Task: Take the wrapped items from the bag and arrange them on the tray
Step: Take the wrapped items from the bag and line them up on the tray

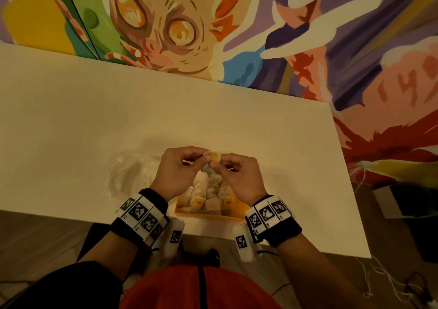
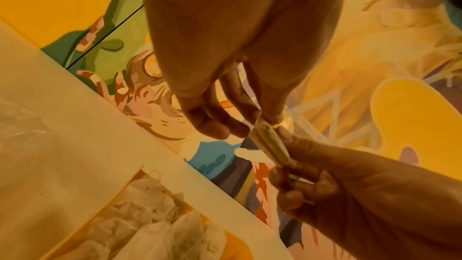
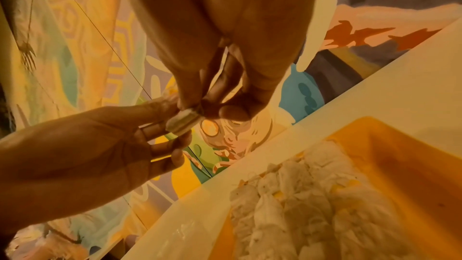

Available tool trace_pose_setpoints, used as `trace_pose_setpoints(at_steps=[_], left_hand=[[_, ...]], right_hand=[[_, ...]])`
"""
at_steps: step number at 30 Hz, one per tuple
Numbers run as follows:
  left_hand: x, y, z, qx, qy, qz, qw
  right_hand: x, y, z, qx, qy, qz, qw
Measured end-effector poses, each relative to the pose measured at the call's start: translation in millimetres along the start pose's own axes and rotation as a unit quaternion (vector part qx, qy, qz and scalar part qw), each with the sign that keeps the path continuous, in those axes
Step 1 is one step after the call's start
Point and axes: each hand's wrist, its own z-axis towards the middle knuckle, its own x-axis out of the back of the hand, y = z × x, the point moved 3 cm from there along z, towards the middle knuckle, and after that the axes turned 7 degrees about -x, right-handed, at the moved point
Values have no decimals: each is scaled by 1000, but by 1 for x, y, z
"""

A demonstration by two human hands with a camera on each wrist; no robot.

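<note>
A small wrapped item (image 1: 212,158) with a yellow tag is held in the air between both hands, just beyond the tray. My left hand (image 1: 189,164) pinches its left end and my right hand (image 1: 233,166) pinches its right end. The left wrist view shows the pale wrapped item (image 2: 270,145) between the left fingertips (image 2: 225,126) and the right hand (image 2: 300,165). The orange tray (image 1: 213,215) sits at the table's near edge and holds several wrapped items (image 3: 312,195). A crumpled clear plastic bag (image 1: 132,171) lies on the table to the left of the tray.
The cream table (image 1: 94,119) stretches left and away from the hands. Its right edge runs diagonally past my right wrist. A colourful mural (image 1: 213,35) lies beyond the table. A dark box (image 1: 414,204) stands off the table to the right.
</note>
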Motion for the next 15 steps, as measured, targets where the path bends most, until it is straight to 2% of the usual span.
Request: trace_pose_setpoints(at_steps=[4, 8, 12, 15], left_hand=[[-9, -6, -10, 16, -17, 18, 1000], [-13, -29, -26, 61, -40, 110, 991], [-9, -48, -41, 80, -48, 243, 966], [-10, -54, -48, 75, -50, 293, 952]], right_hand=[[9, 13, 0, -17, -3, -39, 999], [28, 40, 0, -67, 9, -117, 991], [44, 57, -5, -110, -34, -246, 963], [44, 61, -12, -123, -81, -356, 923]])
